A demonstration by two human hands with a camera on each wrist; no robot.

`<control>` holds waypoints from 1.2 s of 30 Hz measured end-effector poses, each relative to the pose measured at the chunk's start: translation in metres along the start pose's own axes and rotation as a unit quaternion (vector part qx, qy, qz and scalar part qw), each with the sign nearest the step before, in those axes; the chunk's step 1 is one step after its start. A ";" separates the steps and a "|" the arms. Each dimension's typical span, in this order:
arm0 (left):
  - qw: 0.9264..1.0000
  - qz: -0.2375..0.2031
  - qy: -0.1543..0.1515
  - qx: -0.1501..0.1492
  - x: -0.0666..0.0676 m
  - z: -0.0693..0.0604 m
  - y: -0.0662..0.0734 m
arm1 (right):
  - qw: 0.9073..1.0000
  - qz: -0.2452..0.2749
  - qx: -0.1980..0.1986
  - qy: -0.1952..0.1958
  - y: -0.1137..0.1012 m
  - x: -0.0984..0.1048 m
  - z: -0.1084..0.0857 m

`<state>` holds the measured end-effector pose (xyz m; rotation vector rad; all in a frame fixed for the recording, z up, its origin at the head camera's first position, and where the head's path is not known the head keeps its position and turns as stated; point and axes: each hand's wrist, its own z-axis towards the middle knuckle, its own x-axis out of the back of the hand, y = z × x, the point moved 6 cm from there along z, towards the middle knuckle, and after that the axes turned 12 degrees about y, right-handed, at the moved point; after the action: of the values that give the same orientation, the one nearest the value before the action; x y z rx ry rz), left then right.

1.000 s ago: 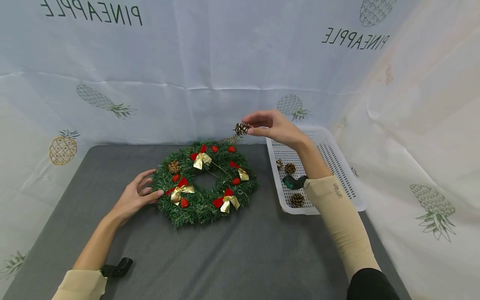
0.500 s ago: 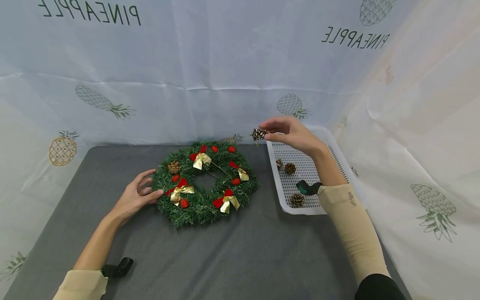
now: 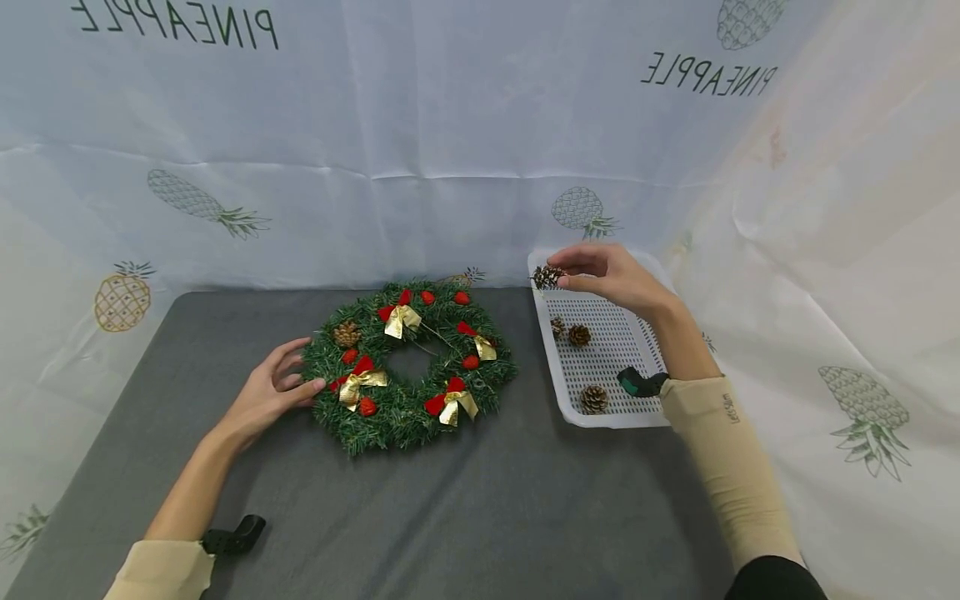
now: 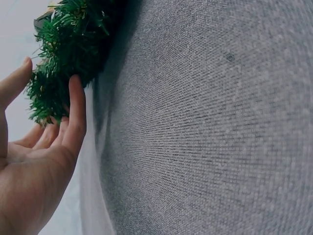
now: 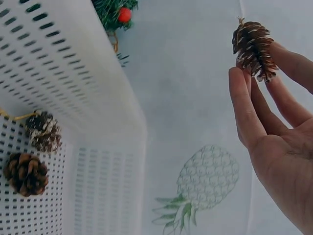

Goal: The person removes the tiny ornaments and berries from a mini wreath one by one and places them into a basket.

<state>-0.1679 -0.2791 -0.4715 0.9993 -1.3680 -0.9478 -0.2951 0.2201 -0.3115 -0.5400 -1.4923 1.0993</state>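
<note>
- Right hand (image 3: 611,273) pinches a pinecone (image 3: 548,277) near the white basket (image 3: 622,422), toward the counter's (image 3: 480,517) far right corner; a light fingertip hold could drop it.
- Left hand (image 3: 270,387) grips the Christmas wreath (image 3: 397,423) near the far edge; tugging could skew it.

On the pale cloth backdrop (image 3: 465,108), the word PINEAPPLE stands 2 times in dark capitals, mirrored, so it reads from right to left. The 1st word (image 3: 176,21) is at the upper left, some letters cut by the top edge; the 2nd word (image 3: 708,75) is at the upper right, below a pineapple drawing (image 3: 750,21). Lettering (image 3: 731,408) on the beige right sleeve (image 3: 738,471) is too small to read surely.
</note>
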 end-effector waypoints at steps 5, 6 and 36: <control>1.000 -0.001 -0.003 0.001 -0.001 0.000 0.000 | 1.000 -0.013 -0.017 0.006 0.012 0.007 -0.005; 1.000 -0.002 -0.004 0.002 -0.001 0.000 0.000 | 1.000 -0.014 -0.019 0.008 0.014 0.009 -0.005; 1.000 -0.001 0.002 0.007 0.000 -0.001 0.000 | 0.996 -0.045 -0.041 -0.064 0.068 0.015 -0.032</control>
<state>-0.1667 -0.2790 -0.4715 1.0128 -1.3732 -0.9385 -0.2853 0.2745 -0.3652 -0.4621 -1.6630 1.0211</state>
